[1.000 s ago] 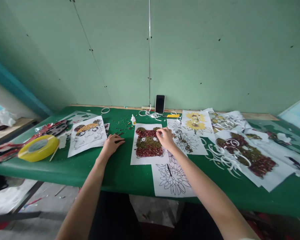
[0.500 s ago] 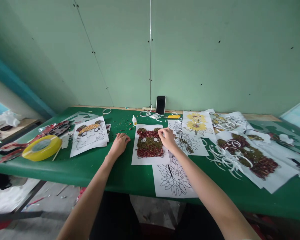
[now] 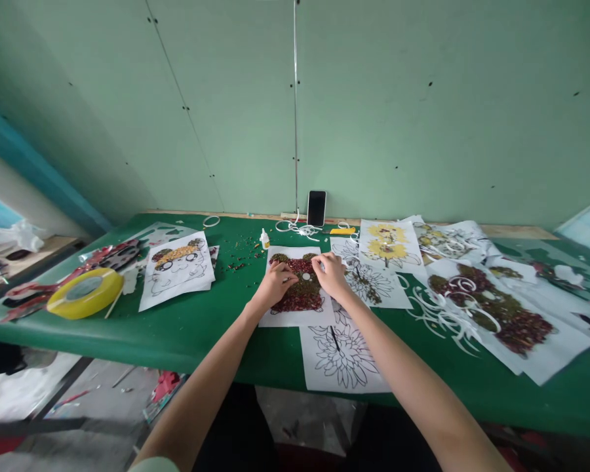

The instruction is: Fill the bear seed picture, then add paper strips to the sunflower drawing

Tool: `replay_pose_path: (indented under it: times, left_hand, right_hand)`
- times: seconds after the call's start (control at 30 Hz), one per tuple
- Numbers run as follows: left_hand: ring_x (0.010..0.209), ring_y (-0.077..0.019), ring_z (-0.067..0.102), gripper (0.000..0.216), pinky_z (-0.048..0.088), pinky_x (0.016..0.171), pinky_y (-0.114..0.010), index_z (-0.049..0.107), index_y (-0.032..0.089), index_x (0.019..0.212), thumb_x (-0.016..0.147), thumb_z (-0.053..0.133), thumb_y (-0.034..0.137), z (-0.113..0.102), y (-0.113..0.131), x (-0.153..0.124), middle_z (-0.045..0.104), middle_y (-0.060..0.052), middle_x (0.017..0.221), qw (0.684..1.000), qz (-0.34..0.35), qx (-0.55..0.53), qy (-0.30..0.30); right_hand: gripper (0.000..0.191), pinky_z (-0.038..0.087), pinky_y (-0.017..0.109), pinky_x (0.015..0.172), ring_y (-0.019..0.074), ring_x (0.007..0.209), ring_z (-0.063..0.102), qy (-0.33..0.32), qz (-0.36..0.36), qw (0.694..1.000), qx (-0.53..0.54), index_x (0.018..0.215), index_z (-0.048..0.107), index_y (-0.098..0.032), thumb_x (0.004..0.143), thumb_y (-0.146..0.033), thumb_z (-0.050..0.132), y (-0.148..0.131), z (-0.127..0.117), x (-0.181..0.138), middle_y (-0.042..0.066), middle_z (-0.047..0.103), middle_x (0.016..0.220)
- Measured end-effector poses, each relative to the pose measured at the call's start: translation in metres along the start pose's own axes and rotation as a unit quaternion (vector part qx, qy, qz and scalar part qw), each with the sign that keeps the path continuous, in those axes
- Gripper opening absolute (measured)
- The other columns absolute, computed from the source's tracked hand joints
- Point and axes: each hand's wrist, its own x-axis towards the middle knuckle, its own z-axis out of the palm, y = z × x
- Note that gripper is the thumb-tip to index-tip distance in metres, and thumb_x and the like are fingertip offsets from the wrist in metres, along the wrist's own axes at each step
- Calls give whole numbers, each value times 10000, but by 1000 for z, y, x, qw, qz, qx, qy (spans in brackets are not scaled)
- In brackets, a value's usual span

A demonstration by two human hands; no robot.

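Note:
A white sheet with a bear picture point(image 3: 299, 308) filled in with red and green bits lies on the green table point(image 3: 187, 328). My left hand point(image 3: 275, 283) rests on the bear's left half, fingers curled and pinched near the ear. My right hand point(image 3: 330, 272) sits at the bear's upper right, fingertips pinched on the picture. What either pinch holds is too small to see.
A yellow tape roll point(image 3: 84, 293) and a hamster picture point(image 3: 179, 265) lie to the left. A small glue bottle point(image 3: 264, 238), a phone point(image 3: 316, 208) against the wall and a yellow cutter point(image 3: 343, 231) sit behind. Flower outline sheets point(image 3: 341, 351) and more filled pictures point(image 3: 491, 308) lie to the right.
My left hand has moved right from the bare green table onto the bear picture. My right hand has stayed at the bear's upper right corner.

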Motion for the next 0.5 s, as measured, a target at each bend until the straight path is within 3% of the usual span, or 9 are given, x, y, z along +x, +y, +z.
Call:
replay_pose_path:
  times: [0.27, 0.4, 0.5]
  left_hand:
    - [985, -253, 676, 230, 522, 983, -418, 814, 219, 1004, 1070, 617, 318, -19, -4, -4, 765, -89, 1017, 996, -59, 25, 70]
    - [920, -252, 680, 231, 510, 959, -406, 765, 212, 966, 1073, 576, 291, -29, -6, -10, 770, -88, 976, 982, -110, 63, 141]
    - [914, -252, 685, 242, 506, 955, -399, 737, 215, 948, 1073, 533, 258, -30, -4, -13, 777, -85, 970, 976, -128, 64, 162]
  right_hand:
    - [363, 401, 549, 1061, 377, 1290, 508, -56, -37, 997, -36, 1179, 742, -298, 1034, -592, 586, -2, -5, -2, 113, 621, 1305]
    - [527, 363, 606, 1095, 402, 1315, 482, -57, -31, 994, -83, 1281, 700, -298, 983, -725, 619, -5, 5, -7, 135, 584, 1351]
    - [696, 356, 624, 1086, 431, 1337, 445, -29, -14, 992, -124, 1331, 657, -282, 911, -836, 629, -9, 16, -12, 160, 536, 1396]
